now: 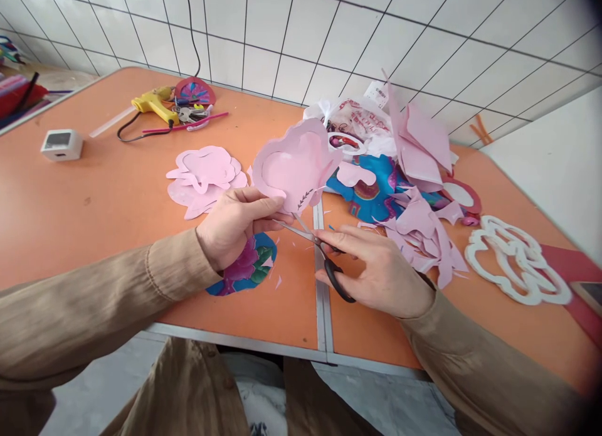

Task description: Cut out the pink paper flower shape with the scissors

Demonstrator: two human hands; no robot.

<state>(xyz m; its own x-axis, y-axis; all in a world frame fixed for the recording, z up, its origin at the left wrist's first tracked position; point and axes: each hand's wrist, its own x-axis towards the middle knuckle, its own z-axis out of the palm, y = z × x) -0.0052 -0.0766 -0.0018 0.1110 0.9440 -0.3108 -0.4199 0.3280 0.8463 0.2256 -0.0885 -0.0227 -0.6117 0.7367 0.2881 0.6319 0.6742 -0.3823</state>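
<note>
My left hand (235, 226) pinches the lower edge of a pink foam sheet (294, 163), which has a wavy outline and a small dark leafy sprig drawn near its lower right. In my right hand (364, 266) are black-handled scissors (336, 279), their blades parted at the sheet's lower edge, close to my left fingertips. Beneath my left hand lies a round blue and purple flower-patterned piece (251, 263), partly hidden by that hand. Behind it rests a stack of pink cut-out shapes (204, 175). Small pink snippets are scattered below the blades.
A yellow glue gun (157, 106) and a white cube (62, 145) sit at the back left. On the right are pink scraps (426, 229), blue patterned fabric (371, 188), folded pink sheets (421, 141) and white cloud-shaped frames (515, 260). A tiled wall (268, 34) borders the table.
</note>
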